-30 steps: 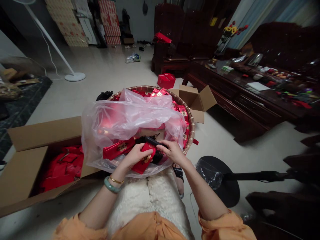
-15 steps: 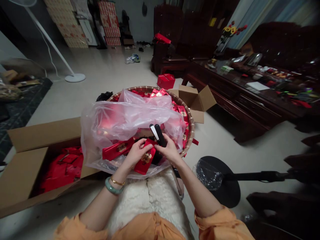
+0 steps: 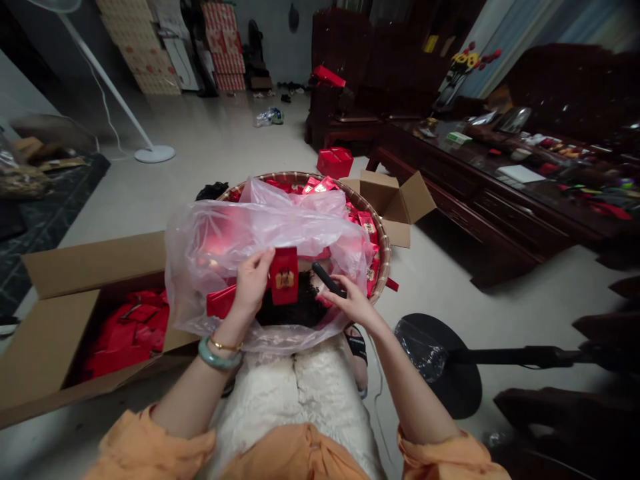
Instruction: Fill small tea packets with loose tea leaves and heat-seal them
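Observation:
My left hand (image 3: 252, 279) pinches a small red packet (image 3: 285, 275) by its upper left side. The packet stands upright, its gold-and-black label facing me. My right hand (image 3: 350, 299) grips a slim black flat-iron-like clamp (image 3: 329, 280), pointing up and left, apart from the packet. Below both hands, dark loose leaf-like stuff (image 3: 290, 315) lies in a cloudy plastic bag (image 3: 270, 230). More red packets (image 3: 221, 302) lie in the bag, partly behind my left hand. The bag rests in a round woven basket (image 3: 384, 257) among other red packets.
An open cardboard box (image 3: 60, 340) full of red packets stands at left. Beyond the basket are another open carton (image 3: 400, 207) and a red box (image 3: 335, 162). At right are a round black stand base (image 3: 440, 373) and a dark wooden table (image 3: 460, 193).
My left hand has lifted the packet upright and slightly left. My right hand has let go of the packet and moved right and down with the clamp, whose two arms were spread before.

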Action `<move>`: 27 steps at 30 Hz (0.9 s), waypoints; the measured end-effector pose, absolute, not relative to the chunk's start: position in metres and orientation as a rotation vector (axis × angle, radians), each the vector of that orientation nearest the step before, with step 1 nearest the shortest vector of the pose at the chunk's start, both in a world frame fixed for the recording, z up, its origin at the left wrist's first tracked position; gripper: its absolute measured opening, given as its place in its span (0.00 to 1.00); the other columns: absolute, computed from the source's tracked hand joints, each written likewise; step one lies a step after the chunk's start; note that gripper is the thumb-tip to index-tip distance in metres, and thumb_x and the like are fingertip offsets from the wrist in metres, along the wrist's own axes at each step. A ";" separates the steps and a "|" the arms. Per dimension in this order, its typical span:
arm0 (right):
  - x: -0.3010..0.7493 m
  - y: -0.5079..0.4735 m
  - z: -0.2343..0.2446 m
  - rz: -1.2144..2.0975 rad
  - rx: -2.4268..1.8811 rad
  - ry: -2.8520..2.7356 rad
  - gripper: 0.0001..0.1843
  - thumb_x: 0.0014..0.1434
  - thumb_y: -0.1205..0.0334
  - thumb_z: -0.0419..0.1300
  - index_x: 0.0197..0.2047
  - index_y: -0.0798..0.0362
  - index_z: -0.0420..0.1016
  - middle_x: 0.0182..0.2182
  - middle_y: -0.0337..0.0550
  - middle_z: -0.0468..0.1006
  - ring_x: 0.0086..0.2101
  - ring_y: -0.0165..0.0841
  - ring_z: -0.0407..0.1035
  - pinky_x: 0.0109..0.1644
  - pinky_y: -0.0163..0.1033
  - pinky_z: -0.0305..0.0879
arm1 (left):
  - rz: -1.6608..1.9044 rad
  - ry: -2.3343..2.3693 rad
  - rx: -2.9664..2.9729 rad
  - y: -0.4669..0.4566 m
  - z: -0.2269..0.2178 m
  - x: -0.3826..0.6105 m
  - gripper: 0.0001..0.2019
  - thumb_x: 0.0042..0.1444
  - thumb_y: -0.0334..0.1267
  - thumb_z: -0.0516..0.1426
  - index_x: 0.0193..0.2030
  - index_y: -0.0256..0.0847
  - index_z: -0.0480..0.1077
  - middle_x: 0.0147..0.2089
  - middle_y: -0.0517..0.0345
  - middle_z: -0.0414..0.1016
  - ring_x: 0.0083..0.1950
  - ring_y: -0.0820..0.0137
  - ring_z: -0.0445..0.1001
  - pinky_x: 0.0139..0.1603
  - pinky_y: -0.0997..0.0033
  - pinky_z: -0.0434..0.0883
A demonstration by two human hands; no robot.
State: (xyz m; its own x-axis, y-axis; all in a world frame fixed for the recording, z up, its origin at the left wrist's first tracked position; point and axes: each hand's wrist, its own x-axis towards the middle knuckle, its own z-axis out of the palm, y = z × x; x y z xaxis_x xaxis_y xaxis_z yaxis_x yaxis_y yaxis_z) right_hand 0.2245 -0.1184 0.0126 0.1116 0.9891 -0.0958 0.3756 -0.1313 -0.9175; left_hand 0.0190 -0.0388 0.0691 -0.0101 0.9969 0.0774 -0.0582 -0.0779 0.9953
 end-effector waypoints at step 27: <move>0.280 0.001 -0.011 0.595 -1.838 -1.946 0.45 0.48 0.55 0.66 0.65 0.58 0.51 0.53 0.56 0.70 0.50 0.43 0.67 0.51 0.41 0.62 | 1.350 1.108 1.280 0.121 0.052 0.007 0.05 0.54 0.33 0.55 0.30 0.36 0.63 0.26 0.67 0.67 0.25 0.82 0.64 0.31 0.81 0.62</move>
State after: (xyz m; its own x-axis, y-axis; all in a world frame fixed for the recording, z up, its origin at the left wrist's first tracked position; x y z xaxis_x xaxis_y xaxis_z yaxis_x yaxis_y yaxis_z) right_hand 0.2799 0.0015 -0.0113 -0.0578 0.9983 -0.0035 0.8295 0.0461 -0.5566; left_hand 0.0066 0.1214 0.0519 -0.0149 0.9884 0.1509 -0.0447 -0.1514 0.9875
